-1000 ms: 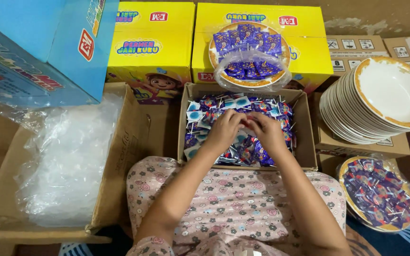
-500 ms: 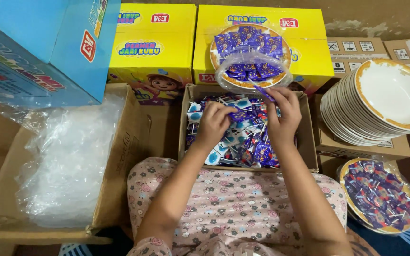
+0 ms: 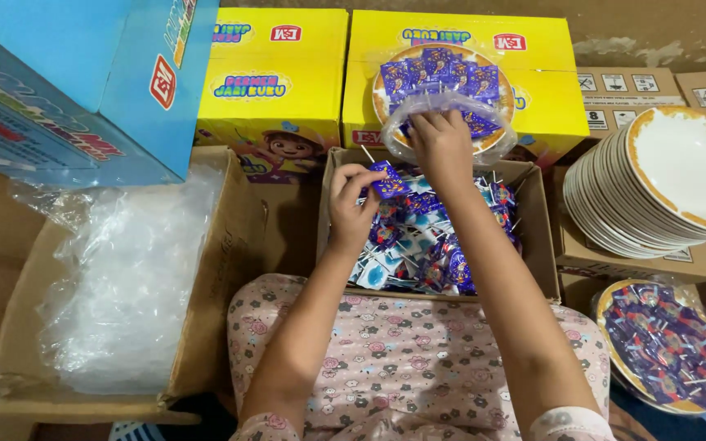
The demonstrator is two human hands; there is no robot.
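My left hand (image 3: 355, 204) holds a small purple wrapped lollipop (image 3: 389, 180) above the open cardboard box (image 3: 542, 245), which is full of blue and purple wrapped lollipops (image 3: 422, 245). My right hand (image 3: 441, 147) reaches forward and grips the clear plastic bag (image 3: 418, 110) around a plate of purple lollipops (image 3: 463, 77) that sits on a yellow carton. My lap, in a flowered cloth (image 3: 418, 359), lies below the box.
A tilted stack of white gold-rimmed plates (image 3: 655, 188) rests on cartons at right. Below it lies another bagged plate of lollipops (image 3: 663, 343). A cardboard box with clear plastic bags (image 3: 124, 286) stands at left. Two yellow cartons (image 3: 279, 73) and a blue carton (image 3: 67, 82) are behind.
Both hands lifted out of the lollipop box. My right hand moved up to the bagged plate on the yellow carton; my left hand rose holding a single lollipop.
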